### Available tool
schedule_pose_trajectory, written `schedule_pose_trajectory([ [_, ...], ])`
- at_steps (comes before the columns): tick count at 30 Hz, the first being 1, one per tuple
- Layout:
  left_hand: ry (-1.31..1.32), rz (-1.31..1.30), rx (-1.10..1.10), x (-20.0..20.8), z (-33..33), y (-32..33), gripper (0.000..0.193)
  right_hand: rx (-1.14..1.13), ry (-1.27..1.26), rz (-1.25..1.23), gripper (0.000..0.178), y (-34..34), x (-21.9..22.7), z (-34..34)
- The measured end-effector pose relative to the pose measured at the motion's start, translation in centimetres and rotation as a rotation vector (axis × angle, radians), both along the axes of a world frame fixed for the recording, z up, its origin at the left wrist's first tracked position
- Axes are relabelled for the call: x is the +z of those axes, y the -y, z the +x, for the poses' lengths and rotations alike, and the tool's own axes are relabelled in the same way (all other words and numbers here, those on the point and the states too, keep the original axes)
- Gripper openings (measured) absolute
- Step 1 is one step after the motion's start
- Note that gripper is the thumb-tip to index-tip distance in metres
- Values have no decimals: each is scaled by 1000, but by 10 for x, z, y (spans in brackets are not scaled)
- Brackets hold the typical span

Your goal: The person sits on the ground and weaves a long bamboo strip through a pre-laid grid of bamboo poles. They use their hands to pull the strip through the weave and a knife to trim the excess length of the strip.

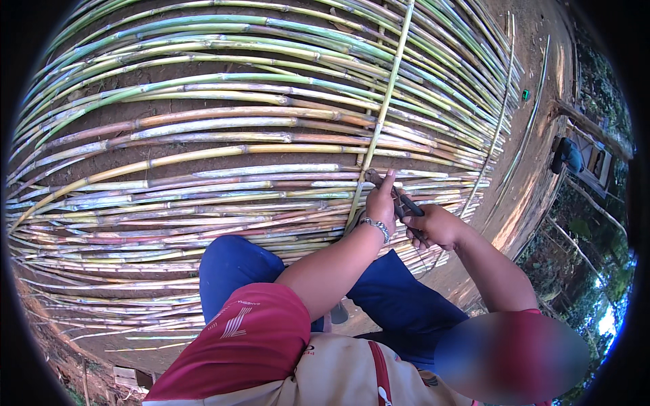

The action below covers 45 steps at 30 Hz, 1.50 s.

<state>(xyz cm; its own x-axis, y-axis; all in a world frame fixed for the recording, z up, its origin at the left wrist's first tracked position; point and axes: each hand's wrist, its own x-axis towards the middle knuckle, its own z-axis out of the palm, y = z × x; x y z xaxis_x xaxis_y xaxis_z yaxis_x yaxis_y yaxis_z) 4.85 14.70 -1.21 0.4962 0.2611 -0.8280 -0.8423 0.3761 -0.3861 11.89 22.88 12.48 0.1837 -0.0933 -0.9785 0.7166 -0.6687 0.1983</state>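
Observation:
Long-handled dark pincers [400,201] lie between my two hands, their head against a crossing cane pole [383,115]. My left hand [380,205], with a chain bracelet at the wrist, is closed along the near side of the pincers, one finger pointing up toward the head. Closed round the handle end is my right hand [437,227], its fingers partly curled out of sight. A thin wire seems to hang below it. Under both hands runs a wide layer of long green, yellow and brown canes [223,150], laid side by side. What the pincers' jaws grip is too small to tell.
Another thin crosswise pole [497,122] lies over the canes' right ends. Farther right are loose canes [535,108], a small green object [525,95] and a log [589,125]. A person in a teal top [570,155] is near the right edge. My knees [237,267] are over the canes.

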Motion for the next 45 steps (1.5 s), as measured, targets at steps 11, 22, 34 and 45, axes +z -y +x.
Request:
schedule_pose_trajectory([
  [11,143,-164,367,-3,21,-18,20,593,-69,154,63,-25,0,8],
  [22,22,-362,124,2,28,-45,17,1466,230,374,34,21,-3,-4],
  [34,-361,-39,-449,3,13,-19,49,582,126,108,32,14,-7,4],
  [45,134,-126,297,3,14,-7,16,235,29,97,56,7,-2,0],
])
